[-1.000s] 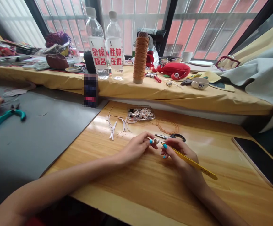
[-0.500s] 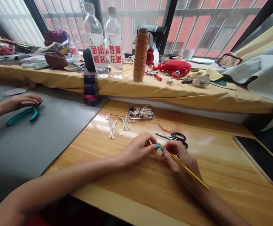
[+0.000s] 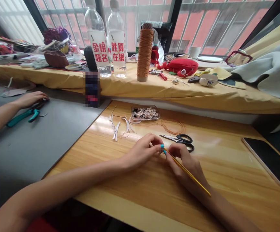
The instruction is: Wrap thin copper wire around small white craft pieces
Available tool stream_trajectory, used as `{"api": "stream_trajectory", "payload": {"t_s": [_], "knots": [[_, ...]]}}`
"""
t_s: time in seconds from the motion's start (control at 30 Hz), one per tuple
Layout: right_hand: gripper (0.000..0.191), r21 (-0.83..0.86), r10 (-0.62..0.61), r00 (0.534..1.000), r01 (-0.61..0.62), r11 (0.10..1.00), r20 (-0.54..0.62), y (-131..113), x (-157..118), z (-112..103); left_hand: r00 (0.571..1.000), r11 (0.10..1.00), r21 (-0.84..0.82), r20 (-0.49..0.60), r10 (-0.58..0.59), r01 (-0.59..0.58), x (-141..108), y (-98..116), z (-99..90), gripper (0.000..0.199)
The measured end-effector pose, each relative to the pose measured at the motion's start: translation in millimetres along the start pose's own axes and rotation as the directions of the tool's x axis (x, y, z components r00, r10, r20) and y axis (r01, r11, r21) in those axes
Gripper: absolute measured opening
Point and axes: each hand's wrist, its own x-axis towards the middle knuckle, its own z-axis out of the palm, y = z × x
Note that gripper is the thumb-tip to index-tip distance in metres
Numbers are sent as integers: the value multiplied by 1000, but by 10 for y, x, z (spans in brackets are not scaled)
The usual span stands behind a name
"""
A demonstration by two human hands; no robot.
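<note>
My left hand [image 3: 146, 149] is closed in a pinch, thumb against fingers; whatever it grips is too small and hidden to name. Close against it, my right hand [image 3: 185, 159] holds a slim golden-yellow rod-like tool [image 3: 190, 175], which slants from the fingertips back over the wrist. The tool's front end meets the left fingertips. Just beyond my hands lie scissors [image 3: 178, 139] with black handles and a coil of thin orange-brown cord [image 3: 173, 127].
Behind stand a clear box of small beads [image 3: 145, 113] and white strips [image 3: 116, 130]. A phone [image 3: 270, 161] lies right. At left, another person's hand [image 3: 32, 99] is by teal-handled pliers [image 3: 22, 117] on a grey mat [image 3: 45, 145]. Bottles [image 3: 117, 42] and a cord spool [image 3: 144, 53] line the ledge.
My hands stay together, the fingertips drawn slightly closer and the golden tool shifted a little. The other person's hand has moved slightly right and up. The camera view has shifted slightly.
</note>
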Motion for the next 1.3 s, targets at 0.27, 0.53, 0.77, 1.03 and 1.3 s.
{"api": "stream_trajectory", "payload": {"t_s": [0.27,0.53,0.77,1.03,1.3], "knots": [[12,201,202,979,-203,958,27,-13,30,-41,998,970,237,35,52,-59,-29,-23,24,17],[13,503,316,941,-334,797,124,103,93,-109,987,873,461,87,135,-160,1,-45,-30,15],[10,448,246,929,-351,822,277,93,66,-85,910,709,569,263,322,-415,36,-39,-146,14],[4,345,253,903,-374,861,346,71,121,-56,875,569,664,366,318,-485,42,-57,-129,17],[7,304,254,929,-332,893,269,7,162,8,863,439,749,370,345,-496,34,-62,-57,20]]}}
